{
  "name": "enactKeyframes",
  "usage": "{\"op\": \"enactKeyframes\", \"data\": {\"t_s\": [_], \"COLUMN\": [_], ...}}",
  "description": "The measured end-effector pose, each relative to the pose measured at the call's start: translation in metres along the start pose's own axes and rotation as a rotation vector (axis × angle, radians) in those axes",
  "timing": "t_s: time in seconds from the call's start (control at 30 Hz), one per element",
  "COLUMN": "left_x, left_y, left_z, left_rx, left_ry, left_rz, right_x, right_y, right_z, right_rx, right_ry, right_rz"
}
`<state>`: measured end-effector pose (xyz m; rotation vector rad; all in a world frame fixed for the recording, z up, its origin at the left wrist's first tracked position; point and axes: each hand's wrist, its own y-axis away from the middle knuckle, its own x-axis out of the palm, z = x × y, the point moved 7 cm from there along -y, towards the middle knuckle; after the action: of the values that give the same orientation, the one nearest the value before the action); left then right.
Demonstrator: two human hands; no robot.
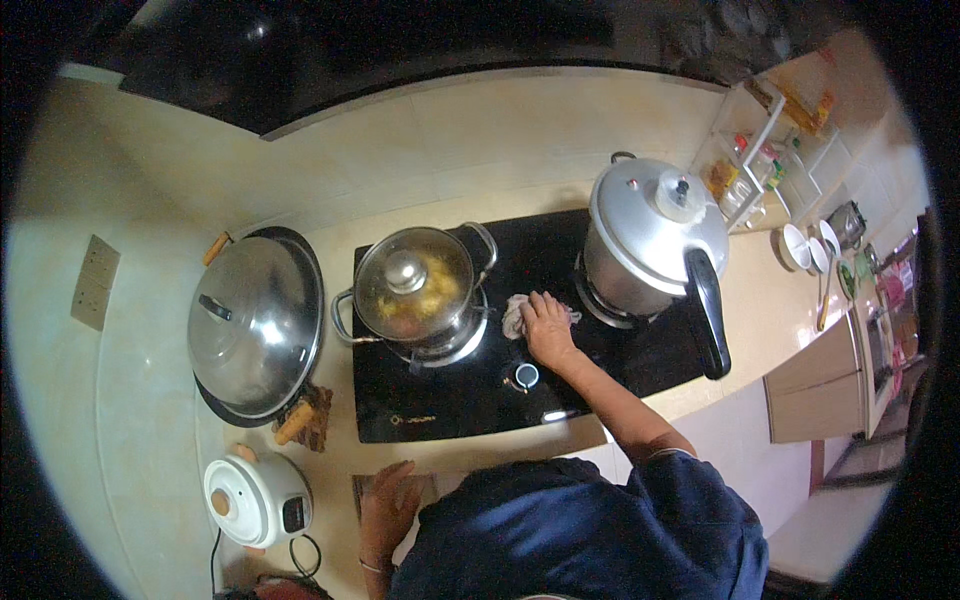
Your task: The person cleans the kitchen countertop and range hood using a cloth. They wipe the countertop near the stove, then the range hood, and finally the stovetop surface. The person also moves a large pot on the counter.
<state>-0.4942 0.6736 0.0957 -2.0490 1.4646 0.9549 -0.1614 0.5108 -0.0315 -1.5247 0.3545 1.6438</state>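
My right hand (549, 330) presses a crumpled pale cloth (515, 317) onto the black glass gas hob (465, 409), between the two burners. Left of it a steel pot with a glass lid (424, 285) holds yellowish food and stands on the left burner. On the right burner stands an aluminium pressure cooker (637, 262) with a black handle that points towards me. A round control knob (526, 374) lies just below my right hand. My left hand (391, 504) hangs near the counter's front edge, fingers apart, holding nothing.
A large wok with a domed metal lid (251, 326) stands left of the hob, a white electric cooker (259, 499) nearer me. A white rack (761, 142) with bottles and packets stands at the back right. White bowls (795, 247) are on the right counter. A dark range hood (450, 45) hangs above.
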Motion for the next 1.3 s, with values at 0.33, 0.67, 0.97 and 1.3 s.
{"op": "enactKeyframes", "data": {"t_s": [0.33,0.67,0.97,1.3], "left_x": [-0.002,-0.002,-0.001,-0.001], "left_y": [-0.005,-0.006,-0.016,0.001], "left_z": [0.021,0.037,0.022,0.010], "left_rx": [-0.291,-0.390,-0.349,-0.274], "left_ry": [0.102,0.065,0.078,0.068], "left_rz": [-0.035,-0.040,-0.072,-0.103], "right_x": [0.072,0.108,0.098,0.028], "right_y": [-0.135,-0.227,-0.219,-0.098], "right_z": [-0.121,-0.131,-0.052,-0.012], "right_rx": [0.519,0.529,-0.078,-0.272], "right_ry": [-0.114,-0.229,-0.514,-0.363], "right_rz": [-0.277,-0.276,-0.173,0.027]}}
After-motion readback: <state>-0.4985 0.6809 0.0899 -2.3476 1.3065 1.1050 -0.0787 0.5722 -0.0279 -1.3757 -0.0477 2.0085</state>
